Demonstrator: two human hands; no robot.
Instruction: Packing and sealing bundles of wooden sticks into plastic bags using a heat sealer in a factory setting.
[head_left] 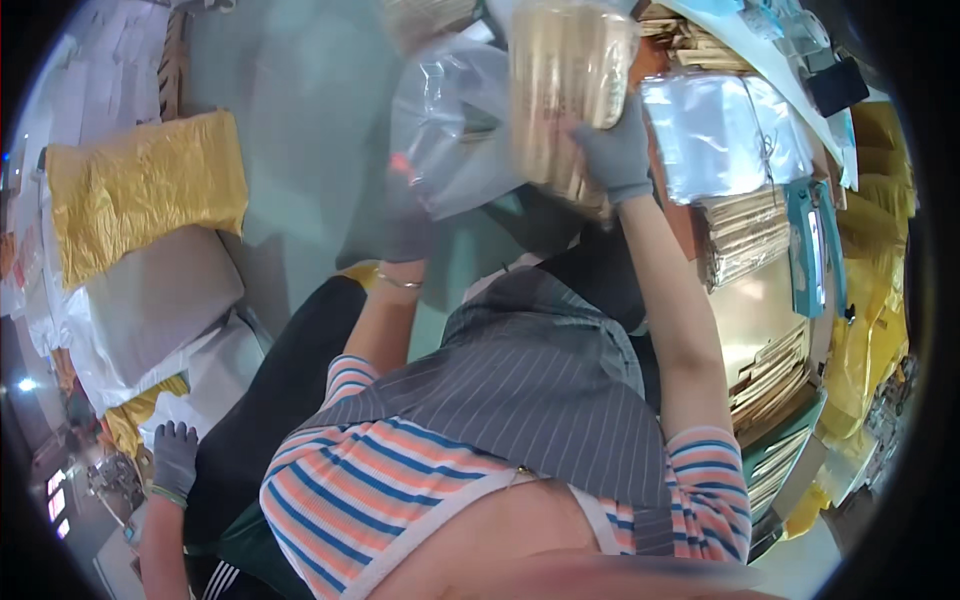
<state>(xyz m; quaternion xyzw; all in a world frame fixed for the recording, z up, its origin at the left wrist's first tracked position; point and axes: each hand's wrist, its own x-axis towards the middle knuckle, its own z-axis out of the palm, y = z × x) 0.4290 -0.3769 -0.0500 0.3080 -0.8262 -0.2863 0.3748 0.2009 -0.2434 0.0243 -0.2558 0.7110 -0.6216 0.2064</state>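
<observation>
My right hand [615, 150], in a grey glove, grips the lower right side of a bundle of long tan pieces [565, 80] wrapped in clear film. The exact kind of the pieces cannot be made out. To the left of the bundle, a clear plastic bag [455, 125] hangs open and slightly crumpled. My left hand [408, 225], also gloved in grey and blurred, is at the bag's lower left edge and seems closed on it. A small red spot shows on the bag by the fingers. Bundle and bag are side by side, nearly touching.
On the right, a work surface bears a stack of clear bags [705, 140], tan bundles [745, 235] and a teal device [810, 250]. Yellow bags [870, 300] hang beyond. At left are a yellow parcel [150, 195] and white sacks [160, 280]. Another person's gloved hand [175, 460] rests below them.
</observation>
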